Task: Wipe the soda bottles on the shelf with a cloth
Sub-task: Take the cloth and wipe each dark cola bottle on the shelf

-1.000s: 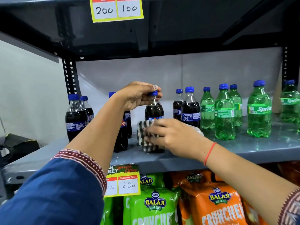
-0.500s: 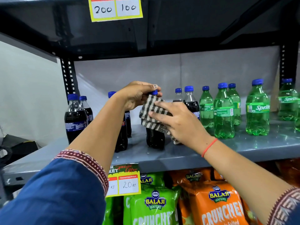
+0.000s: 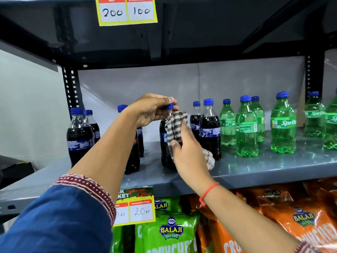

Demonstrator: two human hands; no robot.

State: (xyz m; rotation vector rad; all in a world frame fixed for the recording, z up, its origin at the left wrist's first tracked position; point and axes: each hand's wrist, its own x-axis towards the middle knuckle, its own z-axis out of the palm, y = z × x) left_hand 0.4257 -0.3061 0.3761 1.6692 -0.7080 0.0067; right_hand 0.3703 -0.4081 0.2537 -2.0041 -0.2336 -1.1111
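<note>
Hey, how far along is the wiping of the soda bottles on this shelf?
Done: nothing here shows which bottles are already clean. In hand: the left hand grips the cap of a dark cola bottle while the right hand presses the checked cloth to its side. Left: possibly the green Sprite bottles, which stand untouched to the right.

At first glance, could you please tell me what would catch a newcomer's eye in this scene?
Centre frame, the left hand pinches the blue cap of a dark cola bottle standing on the grey shelf, while the right hand presses a checked cloth against its side. To the right stands a cluster of bright green Sprite bottles. A yellow price tag reading 200 and 100 hangs above.
</note>
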